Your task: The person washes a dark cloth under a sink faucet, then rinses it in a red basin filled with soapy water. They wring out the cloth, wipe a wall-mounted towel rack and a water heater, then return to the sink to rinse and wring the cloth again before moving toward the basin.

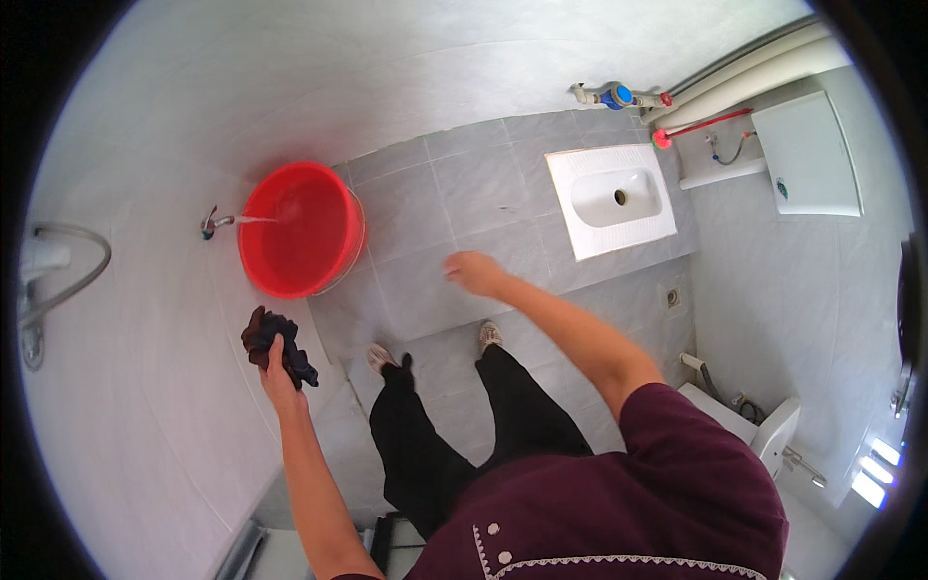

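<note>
My left hand (279,379) is closed on a crumpled dark cloth (266,333), black with some brown. Hand and cloth are by the left wall, just nearer to me than a big red bucket (303,232) on the floor. A small wall tap (223,222) runs a stream of water into the bucket; how full it is, I cannot tell. My right hand (474,274) hangs over the grey tiles to the right of the bucket, fingers loosely curled in, with nothing visible in it. It touches nothing.
A white squat toilet (623,208) is set in a raised tiled step (503,208). Beyond it are a blue water meter (617,96) and pipes. The right wall bears a white cistern (807,155) and, lower, a washbasin (776,435). A shower hose (82,266) hangs left.
</note>
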`<state>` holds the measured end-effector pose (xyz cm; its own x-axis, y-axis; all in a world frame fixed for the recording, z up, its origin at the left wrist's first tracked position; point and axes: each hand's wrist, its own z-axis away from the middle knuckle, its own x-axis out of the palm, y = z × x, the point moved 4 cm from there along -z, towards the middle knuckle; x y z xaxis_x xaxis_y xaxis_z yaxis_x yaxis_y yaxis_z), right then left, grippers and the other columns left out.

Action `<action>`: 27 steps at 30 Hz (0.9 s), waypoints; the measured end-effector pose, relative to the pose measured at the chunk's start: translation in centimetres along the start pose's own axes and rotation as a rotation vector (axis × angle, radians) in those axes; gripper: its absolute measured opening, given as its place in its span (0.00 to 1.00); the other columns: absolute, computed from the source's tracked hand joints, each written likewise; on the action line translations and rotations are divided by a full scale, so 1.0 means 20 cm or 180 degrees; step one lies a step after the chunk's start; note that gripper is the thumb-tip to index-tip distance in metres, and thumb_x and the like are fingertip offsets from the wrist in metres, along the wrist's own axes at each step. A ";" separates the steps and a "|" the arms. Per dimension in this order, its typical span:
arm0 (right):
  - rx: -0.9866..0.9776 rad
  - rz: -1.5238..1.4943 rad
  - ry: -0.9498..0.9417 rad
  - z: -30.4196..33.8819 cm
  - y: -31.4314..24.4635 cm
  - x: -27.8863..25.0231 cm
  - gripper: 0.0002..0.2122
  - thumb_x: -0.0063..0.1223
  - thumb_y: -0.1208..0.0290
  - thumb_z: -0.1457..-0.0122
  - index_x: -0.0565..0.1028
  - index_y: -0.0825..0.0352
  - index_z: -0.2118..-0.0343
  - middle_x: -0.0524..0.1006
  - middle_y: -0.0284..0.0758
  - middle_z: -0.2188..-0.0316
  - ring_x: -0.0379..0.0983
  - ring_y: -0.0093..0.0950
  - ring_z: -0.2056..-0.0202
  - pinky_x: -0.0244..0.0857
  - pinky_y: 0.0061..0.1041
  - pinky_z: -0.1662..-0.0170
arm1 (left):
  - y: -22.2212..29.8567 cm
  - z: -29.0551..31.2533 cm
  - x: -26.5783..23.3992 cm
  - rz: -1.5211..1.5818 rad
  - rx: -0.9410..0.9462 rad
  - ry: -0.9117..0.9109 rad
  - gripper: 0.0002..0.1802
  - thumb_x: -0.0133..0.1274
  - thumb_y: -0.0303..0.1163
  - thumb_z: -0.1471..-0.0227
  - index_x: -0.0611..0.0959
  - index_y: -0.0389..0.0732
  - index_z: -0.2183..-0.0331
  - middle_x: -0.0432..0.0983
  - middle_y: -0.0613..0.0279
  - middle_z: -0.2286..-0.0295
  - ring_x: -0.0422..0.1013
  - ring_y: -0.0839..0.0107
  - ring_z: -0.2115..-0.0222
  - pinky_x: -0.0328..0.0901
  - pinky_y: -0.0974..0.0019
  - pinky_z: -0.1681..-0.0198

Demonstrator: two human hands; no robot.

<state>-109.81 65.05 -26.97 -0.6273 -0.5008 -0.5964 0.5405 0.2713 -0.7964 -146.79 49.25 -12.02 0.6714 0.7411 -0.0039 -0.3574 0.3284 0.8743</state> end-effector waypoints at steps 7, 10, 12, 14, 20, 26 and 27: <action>0.0100 -0.1715 -0.0093 -0.86 -0.73 0.73 0.12 0.52 0.68 0.43 0.74 0.68 0.59 0.76 0.45 0.63 0.73 0.43 0.56 0.67 0.40 0.54 | -0.10 -0.87 0.19 -0.0531 0.0150 -0.0395 0.22 0.59 0.31 0.48 0.77 0.37 0.51 0.77 0.63 0.60 0.74 0.74 0.63 0.69 0.68 0.63; 0.0042 -0.1500 0.0640 -1.30 -0.65 1.06 0.16 0.51 0.62 0.41 0.71 0.66 0.53 0.74 0.47 0.58 0.70 0.47 0.53 0.67 0.44 0.53 | -0.28 -1.40 0.32 -0.0692 0.0286 -0.0649 0.22 0.59 0.30 0.49 0.77 0.35 0.52 0.78 0.63 0.59 0.73 0.72 0.62 0.68 0.67 0.59; 0.0649 -0.1285 0.0447 -1.50 -0.54 1.30 0.18 0.49 0.60 0.40 0.70 0.63 0.50 0.71 0.48 0.52 0.68 0.50 0.50 0.65 0.47 0.50 | -0.46 -1.72 0.27 -0.0701 -0.0051 -0.0607 0.22 0.61 0.31 0.51 0.78 0.33 0.53 0.77 0.61 0.59 0.73 0.70 0.61 0.68 0.65 0.57; 0.0989 -0.0843 0.0292 -1.68 -0.38 1.50 0.20 0.46 0.57 0.39 0.67 0.60 0.46 0.67 0.47 0.46 0.64 0.52 0.46 0.63 0.51 0.47 | -0.59 -1.97 0.29 -0.0988 0.0047 -0.0566 0.23 0.62 0.32 0.53 0.78 0.31 0.55 0.77 0.60 0.59 0.73 0.69 0.60 0.67 0.65 0.56; 0.1985 -0.0258 -0.0844 -1.74 -0.10 1.89 0.24 0.47 0.60 0.42 0.66 0.59 0.42 0.63 0.47 0.40 0.59 0.50 0.39 0.53 0.55 0.40 | -0.95 -2.20 0.08 -0.3000 0.0641 -0.0055 0.44 0.65 0.37 0.57 0.62 0.28 0.45 0.69 0.42 0.52 0.69 0.51 0.52 0.63 0.58 0.47; 0.2264 -0.0805 -0.0696 -1.71 -0.01 1.83 0.28 0.49 0.55 0.42 0.66 0.67 0.43 0.73 0.51 0.49 0.70 0.46 0.46 0.62 0.44 0.44 | -1.02 -2.14 0.22 -0.4009 0.0268 -0.0755 0.44 0.62 0.43 0.53 0.60 0.35 0.41 0.71 0.43 0.53 0.70 0.51 0.53 0.65 0.53 0.49; 0.2453 -0.1199 -0.0309 -1.73 0.02 1.87 0.29 0.49 0.53 0.42 0.65 0.67 0.42 0.73 0.51 0.49 0.70 0.46 0.47 0.63 0.43 0.45 | -1.05 -2.18 0.23 -0.3320 0.0046 -0.0769 0.42 0.60 0.45 0.50 0.61 0.37 0.41 0.72 0.45 0.53 0.70 0.53 0.53 0.65 0.52 0.49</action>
<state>-152.37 74.98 -53.09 -0.8095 -0.5229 -0.2672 0.5578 -0.5426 -0.6280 -164.57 71.26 -51.58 0.7521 -0.0378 -0.6580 0.4741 0.7246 0.5002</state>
